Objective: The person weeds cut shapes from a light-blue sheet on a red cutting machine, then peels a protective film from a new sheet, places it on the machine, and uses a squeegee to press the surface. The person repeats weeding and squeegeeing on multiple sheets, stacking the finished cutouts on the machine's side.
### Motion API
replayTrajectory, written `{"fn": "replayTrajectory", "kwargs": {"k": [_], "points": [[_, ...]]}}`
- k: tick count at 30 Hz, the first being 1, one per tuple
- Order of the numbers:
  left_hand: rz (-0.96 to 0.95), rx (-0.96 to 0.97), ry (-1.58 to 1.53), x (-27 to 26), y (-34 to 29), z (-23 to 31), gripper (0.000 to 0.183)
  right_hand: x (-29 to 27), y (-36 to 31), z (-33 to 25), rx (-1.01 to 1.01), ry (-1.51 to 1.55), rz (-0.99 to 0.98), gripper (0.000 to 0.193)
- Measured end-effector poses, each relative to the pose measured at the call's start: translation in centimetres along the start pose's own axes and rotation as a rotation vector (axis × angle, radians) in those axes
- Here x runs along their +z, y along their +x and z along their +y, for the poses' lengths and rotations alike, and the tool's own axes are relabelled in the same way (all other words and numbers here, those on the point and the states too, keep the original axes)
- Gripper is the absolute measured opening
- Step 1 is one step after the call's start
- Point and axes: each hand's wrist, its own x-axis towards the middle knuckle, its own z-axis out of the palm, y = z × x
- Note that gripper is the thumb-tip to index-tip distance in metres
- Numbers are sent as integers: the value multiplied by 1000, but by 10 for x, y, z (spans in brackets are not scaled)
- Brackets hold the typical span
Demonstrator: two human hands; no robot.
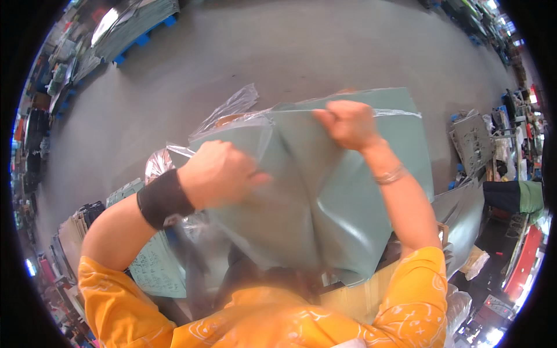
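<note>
A large grey-green flexible sheet (296,191) stands in front of me, its middle buckled into deep folds. My right hand (351,124) is closed at its upper edge, fingers curled over the edge. In front of the sheet's left part is my left hand (223,174), curled like a fist and blurred by motion; what it holds, if anything, is hidden. Clear plastic film (229,109) sticks up behind the sheet's upper left edge. Another flat green panel (400,139) shows behind it on the right, with a strip of clear film across it.
Wooden boards (362,293) lie below the sheet. A light green board with handwriting (155,264) leans at the left, near crumpled clear film (194,226). Stacked panels (136,26) sit on blue pallets at the far left. Grey panels (473,142) lean at the right.
</note>
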Motion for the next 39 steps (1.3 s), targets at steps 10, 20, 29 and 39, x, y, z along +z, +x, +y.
{"fn": "replayTrajectory", "kwargs": {"k": [10, 20, 29, 39], "points": [[-95, -229, -73, -53, -191, 60, 8, -141, -180, 77, 712, -415, -46, 52], [155, -1287, 626, -99, -497, 75, 25, -94, -133, 182, 805, -788, -81, 44], [530, -1196, 438, -65, -423, 94, 30, -19, -383, 78, 1783, -256, -164, 61], [753, -1054, 564, -51, -368, 54, 31, 18, -459, 54, 1891, 78, -365, 95]]}}
